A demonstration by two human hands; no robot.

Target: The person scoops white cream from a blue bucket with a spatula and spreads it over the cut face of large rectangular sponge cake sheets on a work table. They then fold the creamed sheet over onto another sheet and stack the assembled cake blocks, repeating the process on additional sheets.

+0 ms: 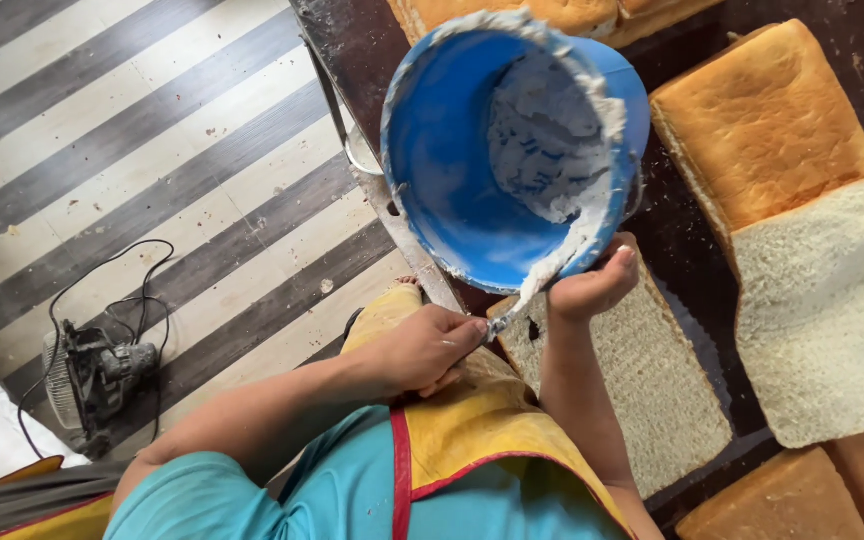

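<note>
Your right hand (592, 285) grips the tilted blue plastic bucket (512, 150) above the cut white bread slab (642, 390), your left hand (427, 350) fingers pinching a knife (512, 315) scraping its nearly spent white cream; the slab remains unspread.

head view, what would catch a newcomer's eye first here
The tilted blue bucket at top centre, smeared inside with white cream, stands out most; the right hand grips its lower rim. Just below, the left hand holds a knife coated in cream. Big bread slabs lie on the dark table at right.
</note>
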